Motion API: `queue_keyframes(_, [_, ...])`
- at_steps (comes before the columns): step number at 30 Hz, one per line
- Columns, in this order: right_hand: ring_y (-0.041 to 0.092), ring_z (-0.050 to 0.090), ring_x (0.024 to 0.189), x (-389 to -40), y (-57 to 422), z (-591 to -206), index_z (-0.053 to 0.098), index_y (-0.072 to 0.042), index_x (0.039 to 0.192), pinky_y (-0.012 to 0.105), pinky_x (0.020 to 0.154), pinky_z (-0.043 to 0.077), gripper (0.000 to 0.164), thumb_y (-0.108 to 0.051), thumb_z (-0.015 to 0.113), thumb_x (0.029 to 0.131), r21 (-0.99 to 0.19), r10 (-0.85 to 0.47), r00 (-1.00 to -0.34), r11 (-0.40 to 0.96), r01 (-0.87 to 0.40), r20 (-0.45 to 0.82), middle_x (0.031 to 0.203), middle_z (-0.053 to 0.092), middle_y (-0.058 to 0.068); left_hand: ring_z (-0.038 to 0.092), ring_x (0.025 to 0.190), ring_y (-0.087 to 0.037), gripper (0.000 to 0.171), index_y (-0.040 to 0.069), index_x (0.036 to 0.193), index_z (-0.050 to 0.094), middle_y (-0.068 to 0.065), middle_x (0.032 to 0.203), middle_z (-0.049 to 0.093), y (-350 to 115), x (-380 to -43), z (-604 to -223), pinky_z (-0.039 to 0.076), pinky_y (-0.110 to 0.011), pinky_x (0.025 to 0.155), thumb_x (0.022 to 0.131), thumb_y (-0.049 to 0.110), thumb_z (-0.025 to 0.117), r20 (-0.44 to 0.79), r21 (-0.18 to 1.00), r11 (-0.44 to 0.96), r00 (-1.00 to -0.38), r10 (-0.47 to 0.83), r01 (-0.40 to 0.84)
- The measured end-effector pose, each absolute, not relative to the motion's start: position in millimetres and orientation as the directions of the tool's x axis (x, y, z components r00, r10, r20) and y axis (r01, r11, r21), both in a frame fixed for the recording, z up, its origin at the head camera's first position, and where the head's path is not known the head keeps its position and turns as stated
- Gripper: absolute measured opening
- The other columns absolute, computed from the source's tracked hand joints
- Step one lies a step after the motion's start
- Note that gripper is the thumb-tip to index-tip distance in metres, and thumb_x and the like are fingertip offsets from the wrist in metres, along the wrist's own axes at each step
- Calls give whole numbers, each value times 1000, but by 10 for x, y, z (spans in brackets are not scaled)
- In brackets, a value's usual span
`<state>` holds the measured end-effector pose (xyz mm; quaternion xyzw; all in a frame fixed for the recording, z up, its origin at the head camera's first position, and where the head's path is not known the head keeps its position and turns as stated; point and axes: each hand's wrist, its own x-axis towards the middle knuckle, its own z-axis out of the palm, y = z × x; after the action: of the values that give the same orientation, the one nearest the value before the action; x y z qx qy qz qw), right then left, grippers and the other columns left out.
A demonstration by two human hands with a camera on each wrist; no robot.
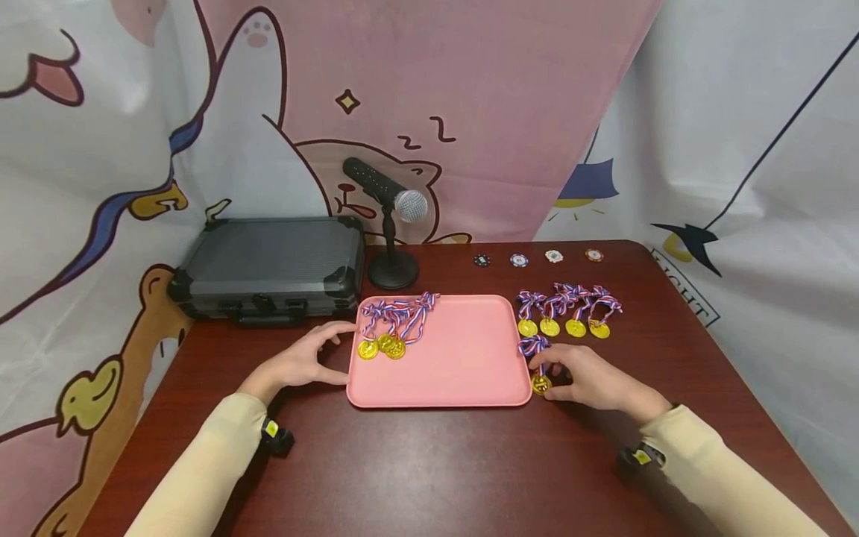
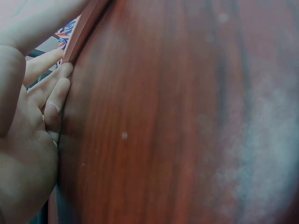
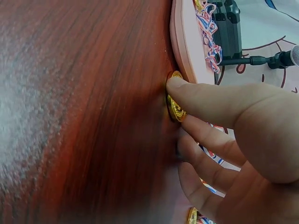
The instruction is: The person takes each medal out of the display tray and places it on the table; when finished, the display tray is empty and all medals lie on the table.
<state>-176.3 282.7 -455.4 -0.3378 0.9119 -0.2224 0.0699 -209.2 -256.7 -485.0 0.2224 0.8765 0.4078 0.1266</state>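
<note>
In the head view, my left hand [image 1: 305, 359] is at the left edge of a pink tray [image 1: 463, 350], thumb and forefinger spread along its rim. Its fingers [image 2: 56, 95] appear by the tray's side in the left wrist view. Three gold medals with striped ribbons [image 1: 396, 349] lie at the tray's left end. Beside the tray's right edge, my right hand [image 1: 587, 377] pinches a gold medal [image 1: 540, 385] low over the table. The thumb covers part of this medal [image 3: 176, 109] in the right wrist view, and its striped ribbon is bunched beyond the fingers.
Several more medals [image 1: 576, 328] lie in a row right of the tray. Behind them are several poker chips [image 1: 519, 260]. A black microphone on a stand [image 1: 393, 270] and a dark hard case [image 1: 271, 261] stand at the back left, before a printed cloth [image 1: 470, 97].
</note>
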Motion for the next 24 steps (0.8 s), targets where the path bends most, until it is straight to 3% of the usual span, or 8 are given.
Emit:
queue_keyframes(8, [13, 58, 80, -1814, 2836, -4392, 72, -11, 126, 30, 69, 52, 56, -17, 96, 77, -451, -623, -777, 669, -591, 94, 99, 68, -1, 48, 126, -29, 93, 25, 155, 50, -4, 153, 50, -2567, -2088, -4858, 41, -55, 104, 75, 40, 95, -36, 766, 573, -869, 493, 293])
queue_keyframes(14, [19, 57, 74, -1916, 2684, -4257, 70, -7, 127, 27, 65, 47, 57, -15, 96, 77, -423, -605, -773, 660, -621, 190, 98, 69, 4, 47, 126, -29, 95, 25, 155, 50, -4, 152, 51, -2561, -2087, -4843, 41, -55, 103, 74, 41, 96, -39, 763, 577, -871, 489, 290])
queue_keyframes(18, [25, 65, 82, -1984, 2406, -4202, 70, -4, 126, 34, 71, 54, 53, -14, 93, 80, -465, -620, -752, 610, -641, 223, 109, 73, 9, 47, 126, -29, 94, 25, 155, 50, -4, 152, 51, -2566, -2090, -4834, 42, -55, 102, 74, 42, 95, -43, 758, 586, -875, 482, 285])
queue_keyframes(24, [28, 70, 97, -2067, 1782, -4184, 69, -2, 127, 48, 82, 58, 48, -16, 88, 86, -577, -657, -741, 554, -600, 139, 119, 73, 14, 47, 127, -29, 93, 26, 155, 49, -4, 153, 50, -2564, -2086, -4858, 41, -56, 104, 75, 41, 95, -46, 764, 581, -874, 485, 282])
